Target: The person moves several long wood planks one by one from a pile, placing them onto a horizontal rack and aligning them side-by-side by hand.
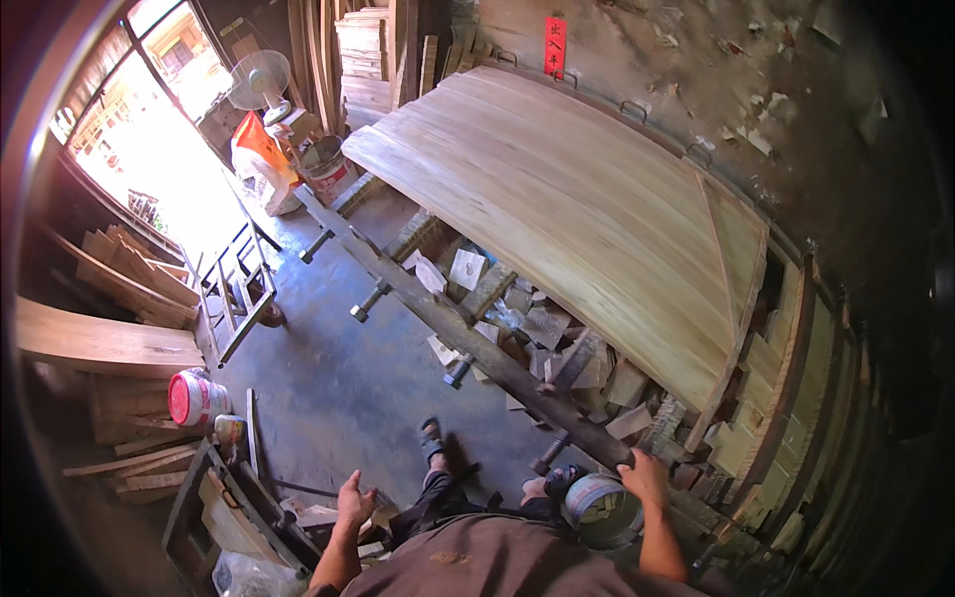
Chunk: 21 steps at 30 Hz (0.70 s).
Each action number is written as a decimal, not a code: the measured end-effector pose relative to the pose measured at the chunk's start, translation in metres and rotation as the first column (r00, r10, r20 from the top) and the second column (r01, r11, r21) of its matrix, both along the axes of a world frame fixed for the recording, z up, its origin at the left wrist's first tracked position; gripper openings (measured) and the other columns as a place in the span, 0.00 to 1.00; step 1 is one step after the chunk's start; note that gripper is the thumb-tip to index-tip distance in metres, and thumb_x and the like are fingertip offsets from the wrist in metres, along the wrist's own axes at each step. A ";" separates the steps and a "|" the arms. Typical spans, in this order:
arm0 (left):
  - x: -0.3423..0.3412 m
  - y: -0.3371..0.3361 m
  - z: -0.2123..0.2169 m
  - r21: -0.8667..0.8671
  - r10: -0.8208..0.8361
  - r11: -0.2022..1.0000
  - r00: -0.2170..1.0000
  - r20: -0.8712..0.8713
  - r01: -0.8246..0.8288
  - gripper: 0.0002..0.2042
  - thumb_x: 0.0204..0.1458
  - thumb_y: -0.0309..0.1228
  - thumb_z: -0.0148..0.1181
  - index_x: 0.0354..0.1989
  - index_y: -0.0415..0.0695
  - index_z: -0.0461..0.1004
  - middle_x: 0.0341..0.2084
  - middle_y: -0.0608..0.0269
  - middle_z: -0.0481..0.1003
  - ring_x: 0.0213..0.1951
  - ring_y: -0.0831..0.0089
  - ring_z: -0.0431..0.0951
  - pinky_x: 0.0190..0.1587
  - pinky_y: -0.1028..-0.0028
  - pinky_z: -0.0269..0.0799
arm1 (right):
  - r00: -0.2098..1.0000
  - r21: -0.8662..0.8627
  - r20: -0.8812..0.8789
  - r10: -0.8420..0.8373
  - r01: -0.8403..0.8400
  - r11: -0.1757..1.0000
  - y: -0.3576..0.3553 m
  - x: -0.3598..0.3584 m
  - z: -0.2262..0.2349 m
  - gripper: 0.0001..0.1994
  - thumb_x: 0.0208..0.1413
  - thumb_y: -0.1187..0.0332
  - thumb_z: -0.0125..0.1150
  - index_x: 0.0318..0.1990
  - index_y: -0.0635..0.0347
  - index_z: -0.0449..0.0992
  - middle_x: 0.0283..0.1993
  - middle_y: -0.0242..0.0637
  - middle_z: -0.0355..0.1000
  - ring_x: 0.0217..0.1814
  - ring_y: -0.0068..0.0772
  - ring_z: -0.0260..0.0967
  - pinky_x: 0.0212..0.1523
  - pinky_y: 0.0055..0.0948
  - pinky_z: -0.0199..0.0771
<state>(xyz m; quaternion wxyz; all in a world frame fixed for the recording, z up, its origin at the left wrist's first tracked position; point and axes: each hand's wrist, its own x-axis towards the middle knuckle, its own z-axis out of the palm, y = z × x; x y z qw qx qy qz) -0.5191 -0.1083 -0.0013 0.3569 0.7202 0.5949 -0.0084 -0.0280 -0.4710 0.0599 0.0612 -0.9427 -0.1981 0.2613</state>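
My right hand point(645, 478) grips the near end of a long dark beam point(468, 333) fitted with several large bolts point(370, 298). Behind the beam, a wide pale wooden panel point(567, 199) made of joined boards lies on the supports. My left hand point(355, 500) hangs in the air at the lower left, with the thumb raised and the fingers loosely apart; nothing shows in it. Below my right hand stands a bucket point(603, 509) with murky contents, beside my foot.
Wood offcuts point(542, 323) fill the gap between beam and panel. A metal cart point(239, 289), a white bucket with a red lid point(197, 398) and a dark wooden frame point(214, 512) stand on the left. Stacked boards point(786, 398) line the right. A fan point(261, 82) stands near the bright doorway.
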 end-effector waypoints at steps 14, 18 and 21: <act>-0.115 0.263 -0.020 0.121 0.097 0.986 0.988 0.122 -0.112 0.27 0.50 0.30 0.67 0.59 0.33 0.71 0.54 0.39 0.74 0.58 0.49 0.74 0.62 0.64 0.67 | 0.970 0.321 0.189 -0.154 0.087 0.943 0.311 -0.123 0.053 0.26 0.57 0.66 0.62 0.63 0.62 0.69 0.69 0.49 0.62 0.72 0.53 0.56 0.69 0.45 0.59; -0.090 0.307 -0.023 0.049 0.176 0.978 0.933 0.313 -0.201 0.25 0.53 0.27 0.65 0.59 0.32 0.71 0.55 0.41 0.74 0.59 0.53 0.74 0.63 0.65 0.66 | 0.968 0.401 0.252 -0.013 -0.093 0.911 0.368 -0.108 0.039 0.24 0.55 0.66 0.64 0.59 0.65 0.71 0.65 0.50 0.66 0.67 0.55 0.61 0.67 0.45 0.62; -0.080 0.309 -0.015 0.031 0.117 0.991 0.960 0.255 -0.129 0.25 0.53 0.27 0.66 0.59 0.33 0.71 0.55 0.42 0.75 0.59 0.55 0.74 0.64 0.66 0.66 | 0.967 0.441 0.250 -0.046 -0.072 0.894 0.406 -0.093 0.016 0.23 0.52 0.67 0.65 0.56 0.65 0.73 0.62 0.50 0.69 0.65 0.55 0.63 0.66 0.44 0.63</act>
